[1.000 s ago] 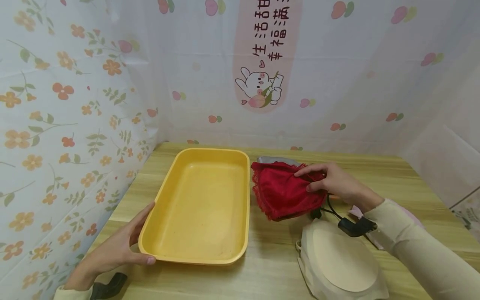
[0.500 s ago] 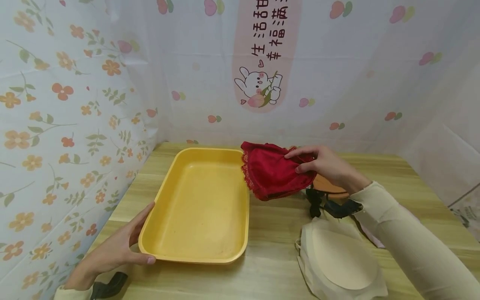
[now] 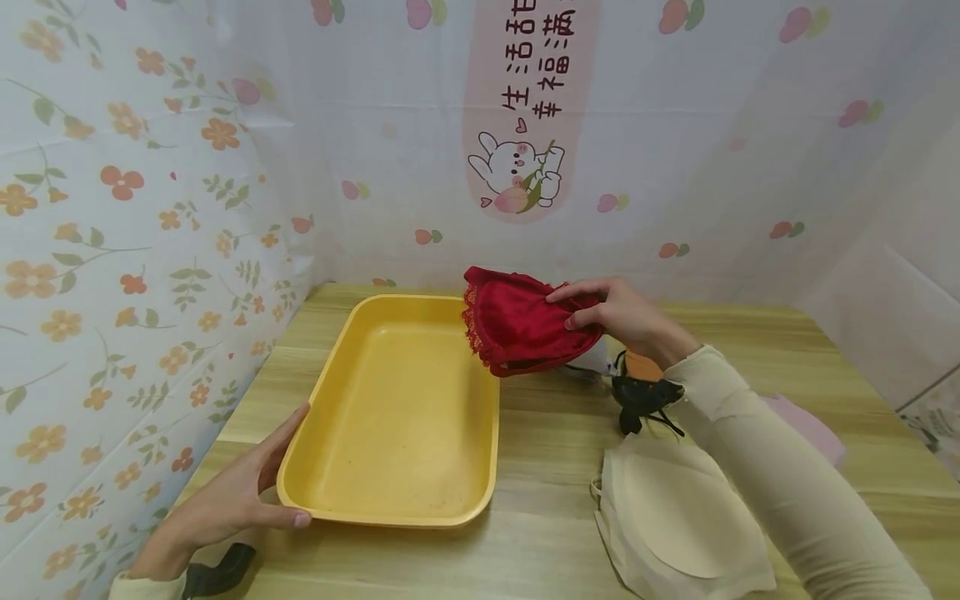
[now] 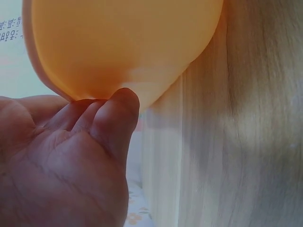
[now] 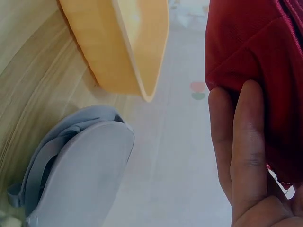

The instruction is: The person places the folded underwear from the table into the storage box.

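Observation:
A red satin bra (image 3: 517,325) with lace trim, folded cup into cup, hangs over the far right corner of a yellow tray (image 3: 497,450). My right hand (image 3: 626,317) pinches its right side between thumb and fingers; some fingers are hidden behind the cloth. In the right wrist view, the bra (image 5: 255,42) is up off the table, apart from the tray wall (image 5: 102,52). My left hand (image 3: 232,500) grips the tray's near left corner, thumb at the front side and fingers along the left side. The left wrist view shows that hand (image 4: 71,156) against the tray (image 4: 128,42).
A beige bra (image 3: 686,508) lies on the wooden table (image 3: 547,500) at the near right. A grey bra (image 5: 85,165) lies behind, right of the tray. Orange cloth (image 3: 641,367) and pink cloth (image 3: 810,425) lie partly hidden by my right arm. Printed curtains stand behind and left.
My right hand has carried the red bra left and away from me, from beside the tray to over its far right corner. My left hand has stayed at the tray.

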`<state>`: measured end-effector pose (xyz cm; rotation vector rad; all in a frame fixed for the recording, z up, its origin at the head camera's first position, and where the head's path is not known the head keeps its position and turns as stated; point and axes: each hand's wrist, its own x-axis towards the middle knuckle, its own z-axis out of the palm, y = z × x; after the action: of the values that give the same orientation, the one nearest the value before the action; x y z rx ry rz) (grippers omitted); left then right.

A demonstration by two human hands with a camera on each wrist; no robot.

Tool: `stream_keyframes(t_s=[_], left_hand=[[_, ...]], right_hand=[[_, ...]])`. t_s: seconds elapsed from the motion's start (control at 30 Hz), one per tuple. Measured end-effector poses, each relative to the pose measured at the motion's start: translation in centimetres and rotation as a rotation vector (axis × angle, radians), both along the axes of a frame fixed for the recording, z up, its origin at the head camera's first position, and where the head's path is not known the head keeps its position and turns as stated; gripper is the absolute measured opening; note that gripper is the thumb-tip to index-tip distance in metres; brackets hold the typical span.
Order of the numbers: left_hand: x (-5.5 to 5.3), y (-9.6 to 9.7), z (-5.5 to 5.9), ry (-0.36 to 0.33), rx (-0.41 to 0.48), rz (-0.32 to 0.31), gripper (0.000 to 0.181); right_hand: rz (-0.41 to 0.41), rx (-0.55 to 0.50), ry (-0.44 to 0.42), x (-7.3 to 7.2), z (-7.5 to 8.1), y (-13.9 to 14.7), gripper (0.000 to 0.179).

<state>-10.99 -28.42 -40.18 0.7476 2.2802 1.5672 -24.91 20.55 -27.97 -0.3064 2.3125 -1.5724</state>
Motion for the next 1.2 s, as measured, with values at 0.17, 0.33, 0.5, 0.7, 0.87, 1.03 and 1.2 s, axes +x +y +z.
stream_keyframes(t_s=[0.17, 0.33, 0.5, 0.7, 0.87, 1.03, 1.2], left_hand=[[0.0, 0.1, 0.0, 0.013, -0.016, 0.012, 0.119], [0.1, 0.1, -0.1, -0.006, -0.024, 0.018, 0.119], [0.1, 0.0, 0.0, 0.008, -0.035, 0.026, 0.119], [0.0, 0.0, 0.0, 0.020, -0.039, 0.013, 0.118], [0.2, -0.2, -0.1, 0.021, -0.046, 0.012, 0.118], [0.1, -0.1, 0.0, 0.017, -0.049, 0.013, 0.118], [0.0, 0.0, 0.1, 0.048, -0.064, 0.012, 0.119]], right_hand=[[-0.019, 0.032, 0.020, -0.5, -0.1, -0.4, 0.046], [-0.050, 0.056, 0.043, -1.0, 0.0, -1.6, 0.045], [-0.091, 0.057, 0.043, -1.2, 0.3, -3.4, 0.042], [-0.120, 0.018, 0.029, -1.5, 0.3, -4.9, 0.041], [-0.110, -0.015, 0.021, -1.8, 0.0, -6.2, 0.041], [-0.114, -0.032, 0.011, -2.1, -0.5, -7.3, 0.040], [-0.120, -0.035, -0.003, -2.5, -1.1, -8.5, 0.038]])
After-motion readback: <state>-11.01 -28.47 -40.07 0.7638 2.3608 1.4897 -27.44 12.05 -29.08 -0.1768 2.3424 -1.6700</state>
